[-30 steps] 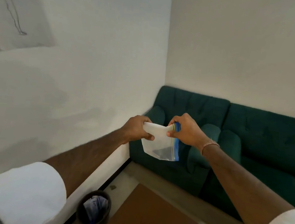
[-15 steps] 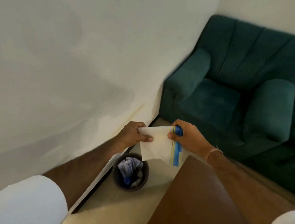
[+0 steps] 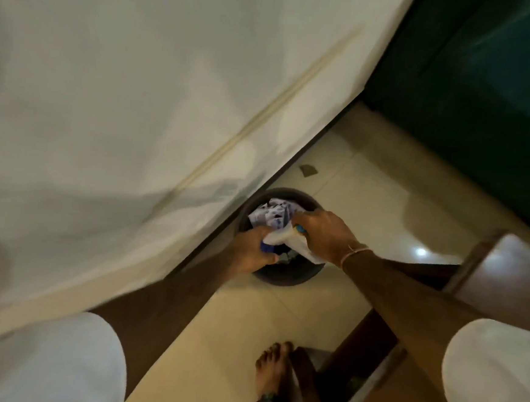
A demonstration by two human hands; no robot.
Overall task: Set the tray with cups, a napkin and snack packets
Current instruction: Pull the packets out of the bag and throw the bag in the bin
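A white packet [image 3: 298, 245] with a blue strip is crumpled between both my hands, right over a dark round waste bin [image 3: 283, 275] on the floor. My left hand [image 3: 250, 252] grips its left end, where a bit of blue shows. My right hand [image 3: 327, 234] pinches the packet's top and right side, a thin band on the wrist. Crumpled white and purple paper [image 3: 272, 215] fills the bin under the packet. No tray, cups or napkin are in view.
The bin stands against the white wall [image 3: 138, 95] by its dark skirting. A green sofa [image 3: 486, 107] is at the upper right. A brown wooden table [image 3: 511, 274] and its legs fill the right side. My bare foot [image 3: 272, 372] rests on the cream tiled floor.
My view has tilted from the sofa down to the floor. Both hands have lowered the packet from chest height to just above the bin, and the packet is more crumpled.
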